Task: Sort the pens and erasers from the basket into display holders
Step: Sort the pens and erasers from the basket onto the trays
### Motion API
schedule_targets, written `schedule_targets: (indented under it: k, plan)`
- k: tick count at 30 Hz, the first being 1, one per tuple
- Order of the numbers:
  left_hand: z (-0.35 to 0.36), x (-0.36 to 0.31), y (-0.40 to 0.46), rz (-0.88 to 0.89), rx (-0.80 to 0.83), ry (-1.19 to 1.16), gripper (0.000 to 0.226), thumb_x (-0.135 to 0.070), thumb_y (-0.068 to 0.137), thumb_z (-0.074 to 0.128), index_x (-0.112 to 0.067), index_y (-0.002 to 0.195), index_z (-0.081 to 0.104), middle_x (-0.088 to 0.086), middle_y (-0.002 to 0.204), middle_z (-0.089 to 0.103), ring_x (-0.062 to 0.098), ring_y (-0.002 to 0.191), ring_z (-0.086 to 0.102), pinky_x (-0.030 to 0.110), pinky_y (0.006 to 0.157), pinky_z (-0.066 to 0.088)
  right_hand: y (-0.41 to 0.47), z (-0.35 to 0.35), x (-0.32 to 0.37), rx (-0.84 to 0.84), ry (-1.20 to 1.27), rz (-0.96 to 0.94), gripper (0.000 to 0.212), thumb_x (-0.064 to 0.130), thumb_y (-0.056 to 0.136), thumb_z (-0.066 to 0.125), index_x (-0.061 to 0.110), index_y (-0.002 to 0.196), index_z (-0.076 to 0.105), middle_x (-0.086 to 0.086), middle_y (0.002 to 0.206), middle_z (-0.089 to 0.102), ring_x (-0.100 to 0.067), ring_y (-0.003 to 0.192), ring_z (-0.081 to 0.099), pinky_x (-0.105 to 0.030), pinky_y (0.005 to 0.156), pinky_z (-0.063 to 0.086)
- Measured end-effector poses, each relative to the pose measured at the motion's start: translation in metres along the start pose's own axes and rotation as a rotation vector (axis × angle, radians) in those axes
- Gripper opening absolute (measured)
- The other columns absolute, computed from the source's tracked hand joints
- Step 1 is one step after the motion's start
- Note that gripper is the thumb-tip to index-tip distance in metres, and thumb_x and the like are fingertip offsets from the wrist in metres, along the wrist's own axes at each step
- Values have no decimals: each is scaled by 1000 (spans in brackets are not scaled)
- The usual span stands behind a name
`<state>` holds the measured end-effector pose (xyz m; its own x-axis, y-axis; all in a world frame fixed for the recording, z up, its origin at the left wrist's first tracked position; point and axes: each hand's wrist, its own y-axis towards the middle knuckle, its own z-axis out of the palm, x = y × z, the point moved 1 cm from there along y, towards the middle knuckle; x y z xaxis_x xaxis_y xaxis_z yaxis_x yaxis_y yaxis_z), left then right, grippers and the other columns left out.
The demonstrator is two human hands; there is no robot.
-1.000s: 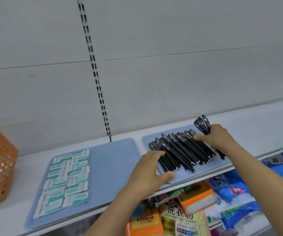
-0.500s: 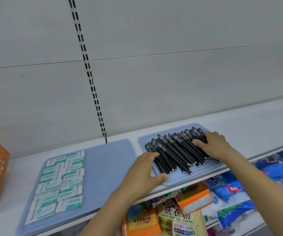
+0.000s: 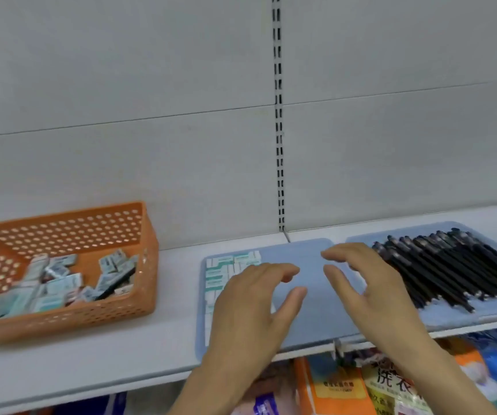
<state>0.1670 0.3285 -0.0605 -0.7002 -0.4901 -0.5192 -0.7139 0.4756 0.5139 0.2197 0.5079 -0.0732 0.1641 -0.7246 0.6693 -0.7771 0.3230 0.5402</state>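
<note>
Both hands hover with fingers loosely spread and grasp nothing. The left hand (image 3: pixel 250 298) hangs palm down over the flat pale-blue plastic tray (image 3: pixel 301 256) near the front edge of the white shelf (image 3: pixel 91 360), covering part of the rows of small white-and-green boxed erasers (image 3: pixel 229 263) that lie along this tray's left side. The right hand (image 3: pixel 370 289) is just beside it, over the gap where this tray meets a second pale-blue tray (image 3: pixel 450 316) further right along the shelf.

On that second tray lie slim black pens (image 3: pixel 450 265), packed side by side in a slanted row, their tips pointing toward the front edge. The right hand's fingers are near the leftmost pens; whether they touch cannot be told.

Toward the left end of the shelf, well apart from the trays, stands a rectangular orange perforated plastic basket (image 3: pixel 100 319). It holds a loose heap of more boxed erasers and one black pen (image 3: pixel 115 284) lying slanted among them.

Below the shelf's front edge, orange and blue packaged goods (image 3: pixel 337 387) show.
</note>
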Motion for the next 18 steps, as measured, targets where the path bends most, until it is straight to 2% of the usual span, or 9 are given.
schedule_targets:
  k: [2,4,7,11,14,16,18]
  plan:
    - [-42,23,-12,-35,-93,-48,27,-52,88,54,-38,108,67,-26,99,66,-9,96,59,17,84,47,3,32,40,30,108,-13,16,38,90,54,36,101,65,23,104,62,2,100,57,-10,82,42]
    - [-85,48,-24,-59,-165,-67,22,-47,89,58,-34,103,69,-24,94,68,-7,89,62,20,78,50,7,65,75,64,191,-55,12,27,91,59,35,96,66,22,99,64,0,93,61,-8,78,43]
    - [-144,87,-44,-111,-239,-47,19,-42,87,61,-33,101,71,-23,91,69,-2,83,66,27,74,55,11,112,122,123,248,-131,18,14,89,65,31,92,68,19,93,66,-4,88,63,-8,76,43]
    - [-212,143,-67,-185,-289,20,9,-35,91,65,-36,98,70,-27,91,68,-4,87,64,19,72,52,20,165,170,213,257,-231,20,11,87,67,31,92,69,19,90,66,-5,86,63,-11,75,44]
    - [-255,184,-76,-295,-314,80,13,-45,88,58,-44,99,65,-32,90,66,-12,93,60,12,65,51,33,200,198,309,240,-263,18,15,86,69,32,91,69,21,91,66,-2,85,63,-9,74,44]
    - [-276,210,-77,-352,-279,179,16,-44,90,56,-44,105,62,-29,93,65,-15,92,57,6,60,46,45,225,211,393,185,-258,14,20,87,69,32,93,69,22,91,66,2,88,62,-11,76,46]
    - [-289,234,-74,-392,-216,288,19,-35,93,58,-39,111,63,-21,101,68,-7,84,58,6,59,40,59,251,221,539,54,-247,12,30,88,68,35,98,65,24,95,64,6,90,59,-14,76,48]
